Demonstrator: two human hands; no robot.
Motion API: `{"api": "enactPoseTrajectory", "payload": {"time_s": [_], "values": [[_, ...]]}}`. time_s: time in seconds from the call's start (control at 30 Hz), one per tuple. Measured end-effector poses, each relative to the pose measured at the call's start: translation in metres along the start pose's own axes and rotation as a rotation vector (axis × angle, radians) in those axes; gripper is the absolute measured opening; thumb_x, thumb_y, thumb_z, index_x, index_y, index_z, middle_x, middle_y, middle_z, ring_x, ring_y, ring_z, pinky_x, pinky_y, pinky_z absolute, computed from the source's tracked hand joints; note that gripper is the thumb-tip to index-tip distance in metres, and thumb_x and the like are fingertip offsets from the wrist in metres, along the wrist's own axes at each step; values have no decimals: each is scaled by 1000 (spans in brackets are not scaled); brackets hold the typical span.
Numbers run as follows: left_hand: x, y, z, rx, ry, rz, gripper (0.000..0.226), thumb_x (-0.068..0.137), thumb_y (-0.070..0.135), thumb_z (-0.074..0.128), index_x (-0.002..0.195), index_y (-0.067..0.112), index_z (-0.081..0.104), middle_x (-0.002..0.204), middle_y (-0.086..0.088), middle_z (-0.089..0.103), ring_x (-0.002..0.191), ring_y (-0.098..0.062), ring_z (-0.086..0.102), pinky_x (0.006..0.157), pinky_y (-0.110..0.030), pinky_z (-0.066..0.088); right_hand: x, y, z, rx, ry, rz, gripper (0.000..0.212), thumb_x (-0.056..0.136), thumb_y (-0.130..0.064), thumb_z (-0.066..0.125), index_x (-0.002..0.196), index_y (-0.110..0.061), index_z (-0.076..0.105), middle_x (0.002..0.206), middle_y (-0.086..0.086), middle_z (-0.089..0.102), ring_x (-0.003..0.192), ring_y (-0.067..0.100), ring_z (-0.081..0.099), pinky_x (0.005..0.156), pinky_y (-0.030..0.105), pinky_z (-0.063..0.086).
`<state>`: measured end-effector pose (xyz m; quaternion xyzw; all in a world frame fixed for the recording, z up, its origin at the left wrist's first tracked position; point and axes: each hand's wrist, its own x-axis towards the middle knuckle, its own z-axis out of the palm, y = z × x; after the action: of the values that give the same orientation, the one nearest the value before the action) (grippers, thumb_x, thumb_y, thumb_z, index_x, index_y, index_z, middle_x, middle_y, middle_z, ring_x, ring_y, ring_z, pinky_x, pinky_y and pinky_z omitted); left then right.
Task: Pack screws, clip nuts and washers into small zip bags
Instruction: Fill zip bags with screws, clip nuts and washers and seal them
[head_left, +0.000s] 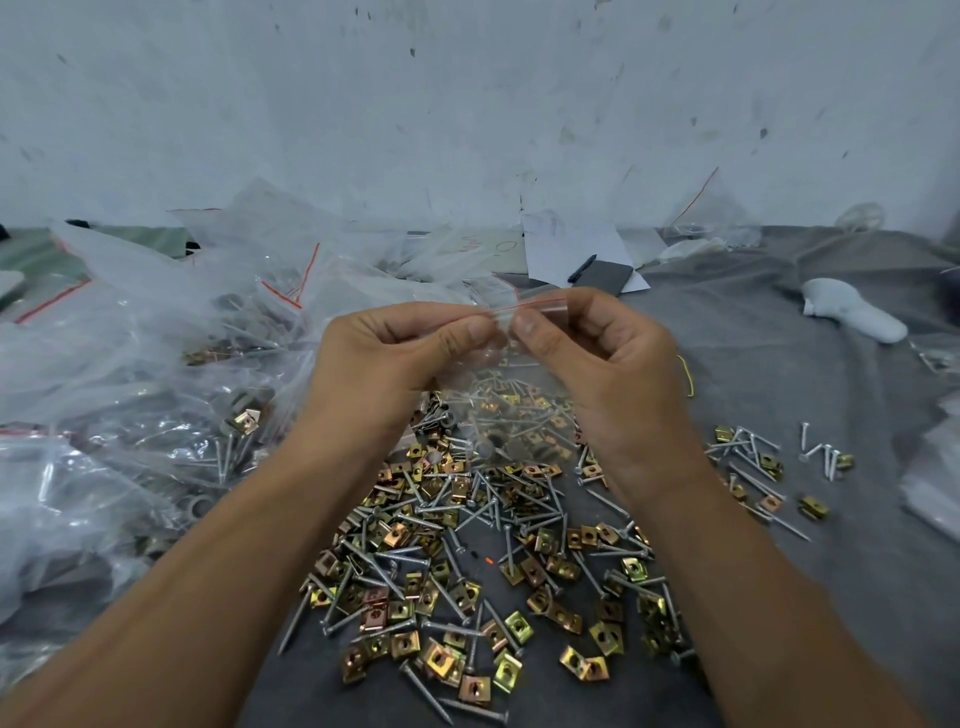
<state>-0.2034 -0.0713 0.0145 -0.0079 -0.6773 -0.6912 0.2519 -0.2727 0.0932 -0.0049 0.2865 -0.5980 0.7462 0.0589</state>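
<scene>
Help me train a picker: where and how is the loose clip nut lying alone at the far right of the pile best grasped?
Judging from this view, take the clip nut by its two flat faces' outer edges, coming straight down from above. It lies flat on the grey cloth, apart from the nearby screws, so its sides look free. Its folded edge cannot be told here.

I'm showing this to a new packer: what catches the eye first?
Two hands, left hand and right hand, pinch the red-striped top of a small zip bag at centre. Below them loose screws and brass clip nuts litter the grey cloth; filled bags heap at left.
</scene>
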Motion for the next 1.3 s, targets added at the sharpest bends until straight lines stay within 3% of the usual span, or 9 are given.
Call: {"api": "enactPoseTrajectory", "payload": {"time_s": [0.1, 0.23, 0.43, 0.57, 0.77, 0.9, 1.0, 1.17, 1.3], "values": [[-2, 1, 0, -60, -30, -10, 23, 88, 6, 76, 108, -5, 79, 95, -16, 82, 87, -29, 81, 71, -26, 63, 0, -1, -2, 8, -14, 22, 16, 90, -20, 80, 105, -13, 77, 99, 4, 80, 96, 22, 76, 87, 32, 60], [-4, 2, 3, -38, -45, 11, 18, 91, 1, 73, 106, -8, 77, 89, -14, 82, 78, -20, 81, 65, -22, 61, -1, -2, -2, -53, -46, 4, 18, 87, -22, 83, 101, -14, 79, 95, 1, 81, 90, 16, 77, 79, 24, 58], [-3, 1, 6, -34, -17, 16, 12, 88, 6, 76, 98, 0, 80, 85, -11, 82, 74, -19, 80, 66, -21, 60, 0, 1, 2, -112, 12, -6, 15, 86, -25, 84, 99, -19, 80, 92, -4, 80, 87, 14, 76, 78, 26, 61], [-2, 0, 4, -33, 5, 7, 12, 90, 6, 75, 99, 1, 79, 88, -14, 82, 80, -28, 81, 70, -28, 64, 1, 1, 0, -77, 13, 38, 15, 86, -30, 84, 99, -22, 83, 92, -3, 81, 89, 12, 76, 79, 23, 59], [-3, 1, 5, -20, 18, 8, 9, 91, 4, 76, 98, 0, 80, 86, -15, 81, 78, -28, 81, 68, -25, 62, 5, -5, -11, -2, 96, 42, 14, 79, -22, 89, 91, -18, 83, 88, 1, 80, 83, 10, 72, 77, 18, 55], [-4, 1, -3, 44, 24, 5, 8, 83, 18, 84, 88, 13, 84, 85, -10, 82, 77, -19, 80, 67, -24, 59, 2, -5, -10, 22, 48, 84, 11, 85, -19, 82, 95, -13, 82, 88, 4, 79, 85, 14, 71, 81, 23, 55], [-4, 2, -3, 63, 4, 15, 24, 70, 31, 90, 85, 13, 83, 86, -12, 81, 81, -24, 78, 75, -31, 63, 2, -8, -6, -49, 38, 48, 12, 86, -20, 81, 97, -14, 82, 88, 4, 79, 86, 15, 72, 82, 26, 57], [0, 1, 1, 88, 6, 67, 25, 70, 26, 90, 87, 9, 83, 82, -10, 81, 74, -16, 78, 70, -22, 60, -3, -7, 3, -56, 32, 15, 9, 89, -17, 80, 96, -12, 80, 90, 10, 78, 86, 23, 72, 84, 35, 61], [1, 3, -1, 110, -17, 59, 17, 74, 22, 88, 86, 10, 84, 82, -9, 81, 78, -19, 80, 75, -22, 60, -2, -4, 3, -60, 41, 37, 8, 90, -22, 80, 95, -16, 80, 87, 3, 75, 83, 16, 67, 82, 32, 58]]}}
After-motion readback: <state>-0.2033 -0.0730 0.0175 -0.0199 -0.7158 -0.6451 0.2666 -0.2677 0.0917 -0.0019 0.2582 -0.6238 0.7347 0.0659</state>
